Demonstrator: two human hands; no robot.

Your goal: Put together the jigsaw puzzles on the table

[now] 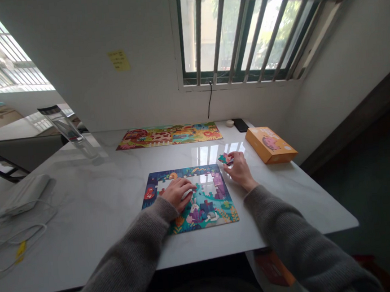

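Note:
A partly assembled jigsaw puzzle with a rabbit and plants lies on the white table before me. White gaps show in its upper middle. My left hand rests on the puzzle's left-centre, fingers stretched out to the right and apart, covering some of the picture. Just beyond the puzzle's upper right corner, my right hand pinches puzzle pieces, teal and pink, between thumb and fingers. How many pieces it holds is hard to make out.
A long finished farm-animal puzzle lies at the back by the wall. An orange box sits at right, near a black phone. On the left are a clear bottle, a white device and cables.

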